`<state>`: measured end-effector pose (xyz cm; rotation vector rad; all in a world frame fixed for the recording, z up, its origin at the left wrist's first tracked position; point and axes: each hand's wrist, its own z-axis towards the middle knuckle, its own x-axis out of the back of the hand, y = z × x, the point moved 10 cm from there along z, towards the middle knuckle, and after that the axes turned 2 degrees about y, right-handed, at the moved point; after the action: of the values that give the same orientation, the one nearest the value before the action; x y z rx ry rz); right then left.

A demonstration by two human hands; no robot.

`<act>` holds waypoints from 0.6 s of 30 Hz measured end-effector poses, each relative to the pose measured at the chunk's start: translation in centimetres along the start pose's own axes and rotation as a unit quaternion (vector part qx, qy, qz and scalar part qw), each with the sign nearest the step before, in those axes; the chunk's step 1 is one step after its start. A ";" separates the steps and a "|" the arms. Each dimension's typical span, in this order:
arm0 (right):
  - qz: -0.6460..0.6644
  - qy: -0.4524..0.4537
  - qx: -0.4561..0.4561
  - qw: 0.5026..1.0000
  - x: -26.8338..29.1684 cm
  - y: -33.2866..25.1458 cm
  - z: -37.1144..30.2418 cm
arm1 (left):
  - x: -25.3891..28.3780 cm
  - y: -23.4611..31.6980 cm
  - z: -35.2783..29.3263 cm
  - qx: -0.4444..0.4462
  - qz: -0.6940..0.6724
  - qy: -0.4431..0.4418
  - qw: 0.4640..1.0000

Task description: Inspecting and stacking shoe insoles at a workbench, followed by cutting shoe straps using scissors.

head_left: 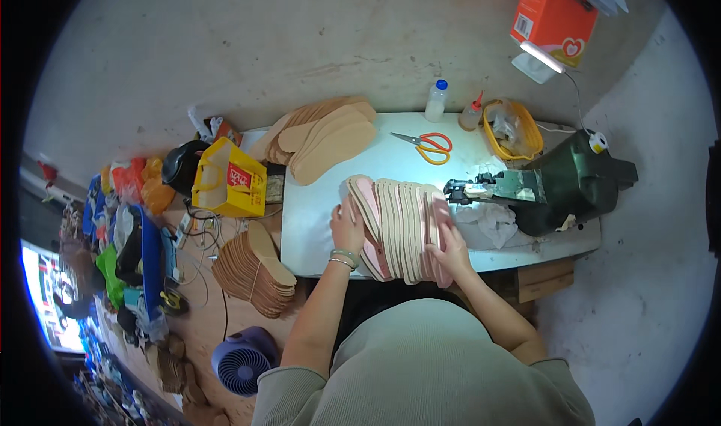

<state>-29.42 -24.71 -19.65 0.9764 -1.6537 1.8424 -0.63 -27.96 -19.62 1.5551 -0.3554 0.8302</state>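
A row of pink and cream insoles point(402, 231) stands on edge, packed side by side at the front of the white table point(315, 223). My left hand point(347, 229) presses against the row's left end, fingers curved over the outermost insoles. At the opposite end my right hand point(452, 252) lies on the last pink insole, its fingers wrapped partly round it. Between them the two hands hold the row together. Just right of the row is the head of a dark green sewing machine point(574, 186), with a crumpled white cloth point(492, 223) below its arm.
Scissors point(432, 147) with red and yellow handles lie behind the row. Tan insoles point(330, 141) are fanned out at the back left. Along the back stand a blue-capped bottle point(436, 102), a red-tipped bottle point(472, 113) and a yellow basket point(518, 152). A purple fan point(242, 366) stands lower left.
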 end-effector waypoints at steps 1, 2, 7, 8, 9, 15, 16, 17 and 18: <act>-0.022 0.043 0.026 0.998 1.7 -1.7 -0.5 | 2.0 1.7 -0.3 0.011 0.017 0.066 0.998; -0.040 0.085 0.060 0.994 3.1 -4.2 -0.8 | 0.9 2.2 -0.9 0.035 -0.096 -0.021 0.995; 0.061 0.064 0.203 0.975 5.4 -16.0 -2.2 | -4.2 8.4 -7.8 0.125 -0.409 -0.328 0.842; 0.074 0.095 0.184 0.975 6.2 -15.5 -1.8 | -4.0 8.1 -8.8 0.192 -0.378 -0.371 0.826; 0.087 0.126 0.165 0.974 7.4 -14.4 -1.2 | -3.8 8.8 -8.9 0.198 -0.448 -0.359 0.795; 0.457 -0.297 -0.106 0.832 3.1 -10.4 -0.2 | -2.1 12.9 -9.0 0.192 -0.499 -0.413 0.738; 0.438 -0.270 -0.115 0.850 2.8 -9.8 -0.1 | -2.2 13.5 -8.9 0.180 -0.499 -0.401 0.747; 0.418 -0.244 -0.123 0.866 2.2 -8.9 0.0 | -2.3 13.9 -8.6 0.167 -0.499 -0.389 0.756; 0.397 -0.217 -0.132 0.882 1.7 -8.0 0.0 | -2.8 13.7 -8.2 0.147 -0.469 -0.378 0.784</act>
<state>-24.51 -23.62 -13.23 0.6551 -2.8168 1.8359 -14.04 -23.25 -11.86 2.0116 0.0339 -0.5846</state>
